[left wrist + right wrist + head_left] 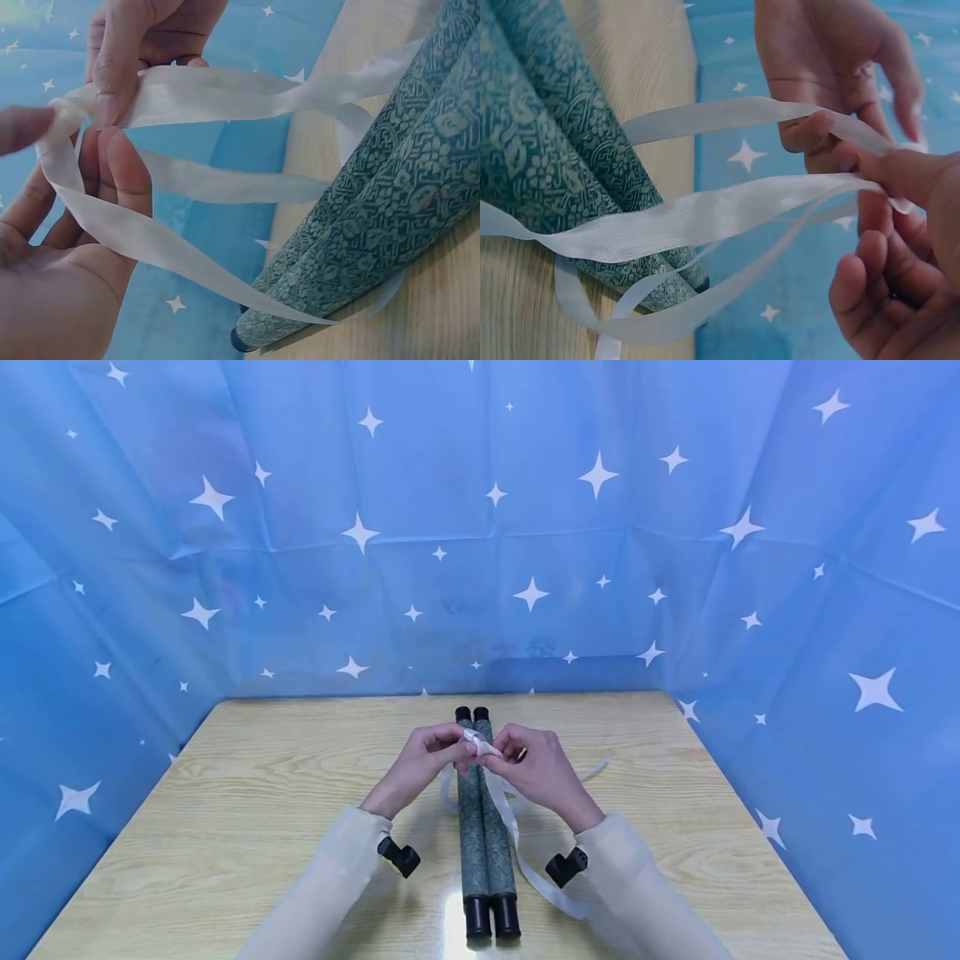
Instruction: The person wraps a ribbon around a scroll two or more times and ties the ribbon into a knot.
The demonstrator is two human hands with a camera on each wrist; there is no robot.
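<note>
A hanging scroll rolled into two green patterned rolls (471,835) with black end caps lies lengthwise on the table. Over its far half, my left hand (427,760) and right hand (531,767) meet at a white ribbon (667,229). The left thumb and fingers pinch a looped, bunched part of the ribbon (69,112). Right beside it, my right thumb and forefinger grip another stretch. Ribbon lengths run from the fingers back to the rolls, and a loose tail curves down along their right side. Between the fingertips the ribbon's crossing is partly hidden.
The light wood-grain table (285,793) extends to both sides. A blue curtain with white stars (442,610) hangs behind and along both sides. Black wrist cameras (566,867) sit at both cream sleeves (637,885). Another ribbon end (597,767) lies right of the right hand.
</note>
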